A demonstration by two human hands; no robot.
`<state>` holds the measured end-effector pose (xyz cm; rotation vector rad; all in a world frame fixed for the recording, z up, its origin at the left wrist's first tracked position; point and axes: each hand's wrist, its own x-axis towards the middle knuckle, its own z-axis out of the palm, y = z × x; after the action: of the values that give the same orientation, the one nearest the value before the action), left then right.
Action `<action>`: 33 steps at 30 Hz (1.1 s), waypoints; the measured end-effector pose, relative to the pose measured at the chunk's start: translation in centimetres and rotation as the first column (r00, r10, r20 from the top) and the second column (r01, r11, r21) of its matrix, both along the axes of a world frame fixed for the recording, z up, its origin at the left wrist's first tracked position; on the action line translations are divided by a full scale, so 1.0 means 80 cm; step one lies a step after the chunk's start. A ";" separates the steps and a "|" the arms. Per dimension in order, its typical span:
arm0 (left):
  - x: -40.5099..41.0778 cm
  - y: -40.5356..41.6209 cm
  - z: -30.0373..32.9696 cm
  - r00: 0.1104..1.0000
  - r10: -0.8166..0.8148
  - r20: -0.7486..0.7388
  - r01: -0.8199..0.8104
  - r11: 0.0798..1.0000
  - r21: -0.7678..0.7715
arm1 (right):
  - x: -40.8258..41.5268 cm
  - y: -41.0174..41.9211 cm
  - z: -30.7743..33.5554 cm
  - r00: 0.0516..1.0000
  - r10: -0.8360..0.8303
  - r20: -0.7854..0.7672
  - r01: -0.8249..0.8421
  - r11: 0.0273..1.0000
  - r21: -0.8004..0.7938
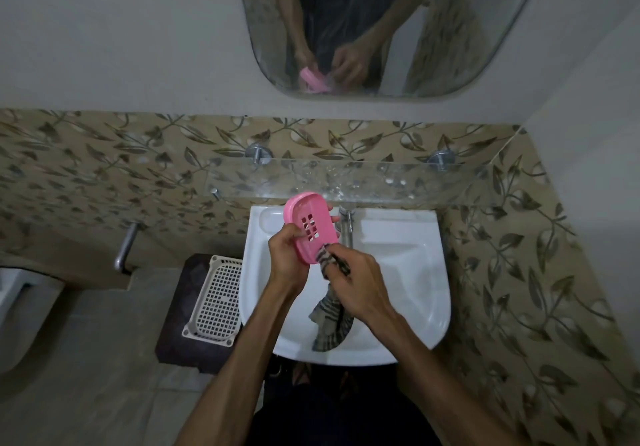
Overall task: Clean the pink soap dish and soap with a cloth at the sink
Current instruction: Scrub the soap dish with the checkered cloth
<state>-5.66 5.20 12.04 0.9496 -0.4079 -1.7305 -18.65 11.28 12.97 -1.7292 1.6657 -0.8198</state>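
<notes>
Above the white ceramic wash basin (408, 272), mounted against a wall of beige leaf-patterned tiles (104, 155) beneath a rounded mirror (467, 30) and a clear glass shelf (346, 175), the wiping of the soap dish is shown. A cream plastic lattice tray (216, 298) is seen on a dark stand just beside the basin's left edge, and a chrome tap (347, 226) stands at the basin's back. A grey striped cloth (330, 321) is gripped in the right hand (360, 286), whose fingers are curled round its upper end; the free end is left hanging into the bowl. The cloth's bunched tip is pressed against the near rim of the pink oval plastic soap dish (310, 226). The dish is held tilted over the basin, slotted base towards the camera, by the left hand (289, 258), with the thumb laid on the base and the fingertips wrapped round the far edge. Both forearms are extended forward, wrists brought close together. The step in hand is judged to be the cleaning of the dish's underside and rim. No soap bar can be made out. The next move is judged to call for the cloth to be drawn along the rim while the dish is turned, a firm hold being kept on what is probably slippery plastic.
</notes>
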 end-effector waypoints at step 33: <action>0.003 -0.001 -0.003 0.974 0.106 -0.203 -0.105 0.994 0.014 | 0.012 0.010 -0.003 1.000 0.013 -0.009 -0.013 0.997 -0.071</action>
<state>-5.45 5.13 11.79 0.7732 -0.2177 -1.7112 -17.67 12.06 12.76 -1.7919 1.6473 -0.8766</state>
